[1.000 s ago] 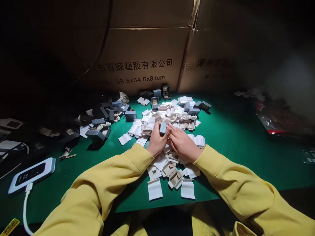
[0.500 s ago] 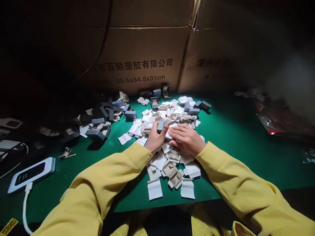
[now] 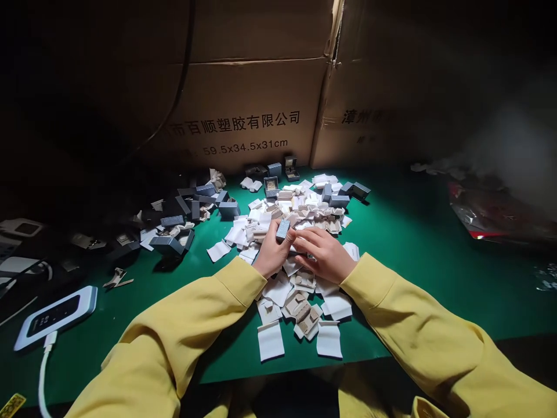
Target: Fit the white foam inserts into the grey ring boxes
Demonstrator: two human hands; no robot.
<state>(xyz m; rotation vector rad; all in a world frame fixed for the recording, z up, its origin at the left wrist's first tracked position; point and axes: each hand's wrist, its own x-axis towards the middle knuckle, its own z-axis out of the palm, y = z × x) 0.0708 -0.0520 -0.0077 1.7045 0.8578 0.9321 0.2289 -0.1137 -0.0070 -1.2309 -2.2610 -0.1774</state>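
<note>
**Your left hand [image 3: 270, 255] grips a small blue-grey box [image 3: 282, 230]**

Your left fingers are clamped on the box, its textured face turned up beside your thumb. Your right hand [image 3: 326, 255] meets it from the right, fingers close together and slightly curled, tips at your left thumb; you cannot tell whether they pinch anything. Beneath and beyond your fingers, white paper pieces [image 3: 237, 232] spread over the green counter [image 3: 404, 261]. Nearer to you than the fingers lie beige inserts [image 3: 301, 307] and two flat white sheets [image 3: 270, 341]. Past your fingertips stands an open box [image 3: 270, 187]; more dark boxes [image 3: 167, 246] lie to their left. Well left of your fingers sits a white device [image 3: 56, 318]. Far beyond them stand cardboard cartons [image 3: 243, 93].
</note>
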